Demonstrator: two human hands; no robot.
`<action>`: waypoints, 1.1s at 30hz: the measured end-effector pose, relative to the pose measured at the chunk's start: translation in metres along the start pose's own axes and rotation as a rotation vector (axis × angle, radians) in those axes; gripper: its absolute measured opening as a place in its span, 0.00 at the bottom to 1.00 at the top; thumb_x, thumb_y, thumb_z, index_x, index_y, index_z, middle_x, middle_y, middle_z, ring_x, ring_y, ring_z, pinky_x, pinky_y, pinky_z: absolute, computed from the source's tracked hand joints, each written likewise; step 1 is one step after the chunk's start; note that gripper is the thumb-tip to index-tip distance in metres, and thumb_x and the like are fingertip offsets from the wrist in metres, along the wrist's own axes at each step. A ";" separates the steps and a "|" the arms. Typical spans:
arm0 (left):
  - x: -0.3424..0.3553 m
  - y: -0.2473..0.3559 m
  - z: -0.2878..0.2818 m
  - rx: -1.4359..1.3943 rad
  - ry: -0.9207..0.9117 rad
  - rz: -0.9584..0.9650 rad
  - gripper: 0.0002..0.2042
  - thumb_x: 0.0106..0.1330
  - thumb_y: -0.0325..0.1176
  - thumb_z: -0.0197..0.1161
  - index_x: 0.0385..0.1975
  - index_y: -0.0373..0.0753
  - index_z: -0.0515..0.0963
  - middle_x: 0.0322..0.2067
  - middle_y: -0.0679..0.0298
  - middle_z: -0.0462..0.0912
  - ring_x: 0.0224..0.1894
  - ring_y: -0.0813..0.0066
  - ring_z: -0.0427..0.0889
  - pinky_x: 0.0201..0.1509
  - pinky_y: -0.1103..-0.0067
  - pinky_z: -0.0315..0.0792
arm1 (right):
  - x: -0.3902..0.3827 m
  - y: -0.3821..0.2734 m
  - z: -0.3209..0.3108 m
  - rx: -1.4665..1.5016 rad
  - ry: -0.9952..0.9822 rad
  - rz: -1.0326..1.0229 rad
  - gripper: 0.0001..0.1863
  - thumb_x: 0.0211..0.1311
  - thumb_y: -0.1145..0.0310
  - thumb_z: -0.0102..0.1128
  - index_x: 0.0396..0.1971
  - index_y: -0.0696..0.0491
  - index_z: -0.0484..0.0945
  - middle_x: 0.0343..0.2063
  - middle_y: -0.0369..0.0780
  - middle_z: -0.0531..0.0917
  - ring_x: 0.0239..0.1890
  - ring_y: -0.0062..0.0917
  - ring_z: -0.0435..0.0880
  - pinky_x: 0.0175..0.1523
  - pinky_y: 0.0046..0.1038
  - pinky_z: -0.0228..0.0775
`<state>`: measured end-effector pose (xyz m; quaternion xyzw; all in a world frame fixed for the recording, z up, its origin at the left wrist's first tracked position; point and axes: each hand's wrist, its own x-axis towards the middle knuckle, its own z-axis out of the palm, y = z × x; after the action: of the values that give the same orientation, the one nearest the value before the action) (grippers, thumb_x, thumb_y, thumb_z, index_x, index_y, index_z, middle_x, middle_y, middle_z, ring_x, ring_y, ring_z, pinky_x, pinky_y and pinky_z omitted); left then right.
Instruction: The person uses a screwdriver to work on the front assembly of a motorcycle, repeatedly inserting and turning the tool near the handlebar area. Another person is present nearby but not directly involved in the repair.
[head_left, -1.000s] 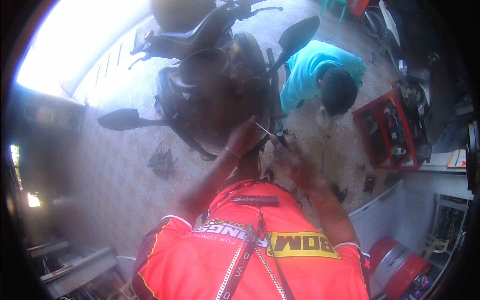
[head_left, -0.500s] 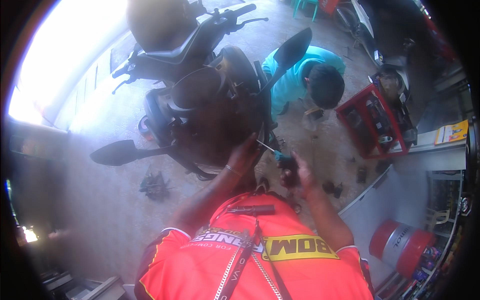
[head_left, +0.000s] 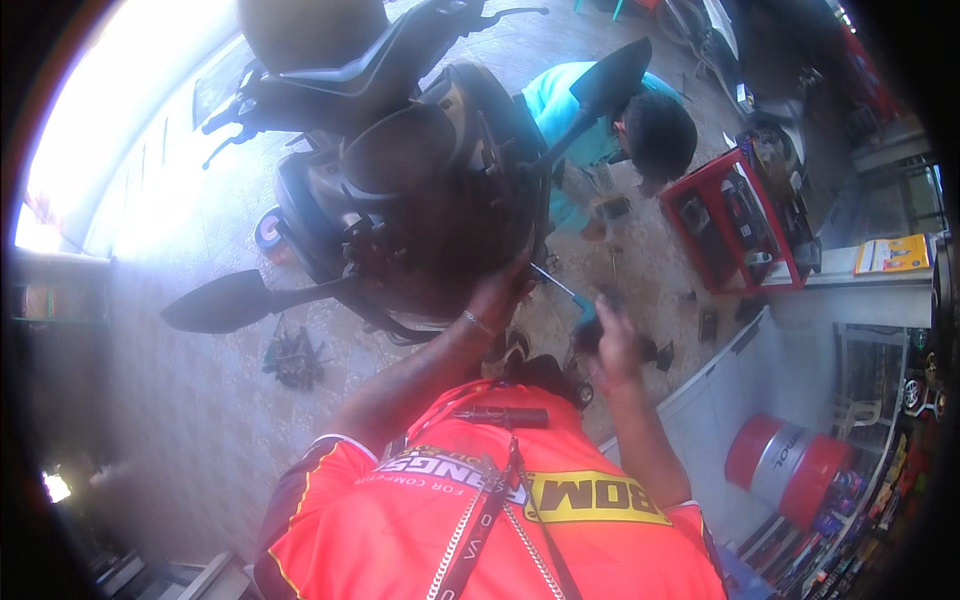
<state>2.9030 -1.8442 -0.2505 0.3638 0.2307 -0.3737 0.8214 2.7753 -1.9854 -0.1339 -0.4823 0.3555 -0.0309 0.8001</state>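
In my right hand [head_left: 614, 342] is a teal and black power driver [head_left: 584, 312], its fingers wrapped round the dark body. A long thin bit [head_left: 552, 279] points up and left from it to the side of the scooter [head_left: 400, 220]. Against that same side, close to the bit's tip, lies my left hand [head_left: 500, 298]. Shadow and the dark bodywork hide its fingers, so their grip is unclear. The scooter's front is dark, with a mirror [head_left: 225, 301] reaching out left and another mirror [head_left: 614, 76] on the right.
A person in a turquoise shirt [head_left: 565, 100] bends low beyond the scooter's right side. Right of them stands a red tool cart [head_left: 731, 228]. Dark parts [head_left: 292, 358] lie on the floor at left. A red and silver drum [head_left: 785, 468] sits at lower right, by shelves.
The driver and my right hand have shifted slightly right and down relative to the scooter. My left hand stays against its side. The whole view has tilted a little.
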 end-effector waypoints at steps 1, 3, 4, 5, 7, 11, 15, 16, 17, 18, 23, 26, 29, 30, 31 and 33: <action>0.001 -0.001 -0.002 0.001 0.002 0.001 0.05 0.70 0.36 0.69 0.37 0.48 0.79 0.32 0.74 0.79 0.37 0.82 0.78 0.41 0.83 0.73 | -0.001 0.000 0.000 0.010 -0.015 0.043 0.21 0.77 0.56 0.54 0.64 0.48 0.70 0.37 0.39 0.85 0.28 0.21 0.83 0.36 0.27 0.80; 0.003 -0.004 -0.005 -0.022 -0.030 -0.010 0.05 0.70 0.36 0.69 0.36 0.47 0.79 0.32 0.74 0.79 0.36 0.82 0.78 0.42 0.82 0.73 | -0.005 -0.004 -0.007 0.051 -0.134 0.102 0.24 0.75 0.54 0.57 0.65 0.47 0.69 0.39 0.40 0.85 0.33 0.24 0.85 0.40 0.30 0.81; 0.003 -0.006 -0.007 -0.041 -0.042 -0.002 0.05 0.70 0.35 0.69 0.36 0.47 0.79 0.32 0.74 0.79 0.36 0.82 0.78 0.42 0.82 0.73 | -0.008 -0.005 -0.011 0.074 -0.206 0.105 0.25 0.74 0.53 0.59 0.66 0.46 0.69 0.40 0.40 0.85 0.35 0.26 0.86 0.42 0.31 0.81; 0.003 -0.008 -0.008 -0.037 -0.048 0.000 0.05 0.70 0.35 0.69 0.36 0.47 0.79 0.31 0.74 0.79 0.36 0.82 0.78 0.42 0.82 0.73 | -0.012 -0.005 -0.015 -0.373 -0.144 -0.207 0.28 0.72 0.52 0.61 0.66 0.46 0.69 0.39 0.40 0.84 0.36 0.27 0.86 0.44 0.33 0.81; 0.000 -0.013 -0.010 -0.019 -0.029 -0.011 0.05 0.70 0.35 0.68 0.35 0.46 0.79 0.31 0.73 0.79 0.35 0.81 0.78 0.42 0.82 0.73 | -0.019 -0.003 -0.021 -1.053 -0.079 -0.821 0.34 0.67 0.51 0.67 0.68 0.47 0.68 0.37 0.41 0.84 0.40 0.30 0.86 0.47 0.36 0.79; -0.012 -0.024 -0.001 -0.042 -0.007 0.046 0.06 0.70 0.36 0.69 0.33 0.45 0.79 0.29 0.73 0.80 0.33 0.81 0.78 0.40 0.83 0.74 | -0.016 -0.001 -0.028 -1.175 -0.042 -0.925 0.39 0.64 0.52 0.70 0.70 0.48 0.64 0.34 0.40 0.83 0.42 0.30 0.86 0.46 0.35 0.79; -0.025 -0.038 0.018 -0.101 0.005 0.045 0.06 0.70 0.36 0.69 0.33 0.45 0.80 0.28 0.72 0.81 0.31 0.80 0.80 0.37 0.83 0.75 | -0.006 -0.022 -0.053 -0.061 -0.097 0.120 0.38 0.70 0.54 0.66 0.73 0.45 0.58 0.35 0.38 0.83 0.41 0.25 0.85 0.40 0.27 0.80; -0.027 -0.043 0.024 -0.114 0.009 0.037 0.06 0.70 0.36 0.70 0.34 0.44 0.81 0.28 0.72 0.81 0.31 0.80 0.80 0.36 0.83 0.75 | -0.010 -0.030 -0.064 -0.079 -0.169 0.174 0.38 0.71 0.54 0.65 0.74 0.43 0.57 0.37 0.38 0.84 0.41 0.24 0.86 0.38 0.26 0.80; -0.028 -0.049 0.029 -0.106 0.028 0.044 0.06 0.69 0.36 0.70 0.34 0.44 0.81 0.28 0.72 0.81 0.31 0.80 0.80 0.35 0.84 0.75 | -0.012 -0.036 -0.074 -0.082 -0.248 0.204 0.38 0.72 0.55 0.64 0.74 0.42 0.56 0.39 0.38 0.84 0.41 0.23 0.86 0.37 0.24 0.80; -0.029 -0.054 0.034 -0.098 0.047 0.051 0.06 0.69 0.37 0.70 0.34 0.44 0.81 0.28 0.72 0.81 0.31 0.80 0.80 0.35 0.84 0.75 | -0.019 -0.036 -0.081 -0.559 -0.275 -0.033 0.40 0.69 0.51 0.66 0.75 0.41 0.56 0.49 0.45 0.81 0.48 0.30 0.85 0.46 0.33 0.81; -0.026 -0.068 0.046 -0.092 0.093 0.093 0.07 0.69 0.37 0.70 0.35 0.43 0.81 0.29 0.71 0.81 0.32 0.81 0.80 0.35 0.84 0.75 | -0.022 -0.038 -0.099 -1.361 -0.123 -0.809 0.33 0.65 0.48 0.68 0.63 0.51 0.75 0.54 0.50 0.74 0.55 0.39 0.77 0.60 0.42 0.71; -0.025 -0.070 0.050 -0.078 0.100 0.116 0.07 0.69 0.38 0.71 0.35 0.44 0.81 0.30 0.71 0.81 0.33 0.82 0.80 0.35 0.84 0.75 | -0.006 -0.051 -0.104 -1.054 -0.220 -0.345 0.26 0.68 0.49 0.66 0.54 0.55 0.82 0.49 0.45 0.79 0.45 0.33 0.82 0.51 0.35 0.77; -0.024 -0.069 0.052 -0.089 0.107 0.133 0.07 0.68 0.38 0.71 0.35 0.44 0.81 0.30 0.72 0.81 0.33 0.82 0.79 0.36 0.83 0.74 | 0.003 -0.056 -0.106 -0.312 -0.357 0.333 0.23 0.70 0.51 0.65 0.51 0.57 0.82 0.44 0.42 0.83 0.38 0.29 0.84 0.44 0.29 0.80; -0.025 -0.069 0.052 -0.111 0.094 0.138 0.07 0.68 0.38 0.71 0.35 0.44 0.81 0.30 0.72 0.81 0.33 0.82 0.79 0.36 0.83 0.74 | 0.002 -0.055 -0.105 -0.272 -0.352 0.260 0.23 0.70 0.52 0.65 0.53 0.57 0.81 0.43 0.41 0.83 0.39 0.28 0.85 0.44 0.28 0.80; -0.025 -0.068 0.051 -0.132 0.060 0.168 0.07 0.68 0.38 0.72 0.36 0.44 0.81 0.30 0.72 0.81 0.33 0.82 0.79 0.36 0.83 0.74 | -0.001 -0.050 -0.104 -0.231 -0.347 0.187 0.24 0.70 0.54 0.65 0.55 0.57 0.79 0.43 0.41 0.83 0.39 0.28 0.85 0.44 0.27 0.80; -0.026 -0.066 0.046 -0.105 0.097 0.122 0.07 0.68 0.37 0.72 0.36 0.45 0.81 0.30 0.73 0.81 0.33 0.83 0.79 0.36 0.83 0.74 | -0.010 -0.037 -0.100 -0.150 -0.336 0.042 0.25 0.70 0.56 0.66 0.59 0.57 0.76 0.43 0.41 0.83 0.40 0.27 0.85 0.45 0.26 0.80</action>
<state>2.8405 -1.8981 -0.2326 0.3515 0.2668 -0.2922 0.8484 2.7192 -2.0760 -0.1274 -0.5314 0.2279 0.0934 0.8105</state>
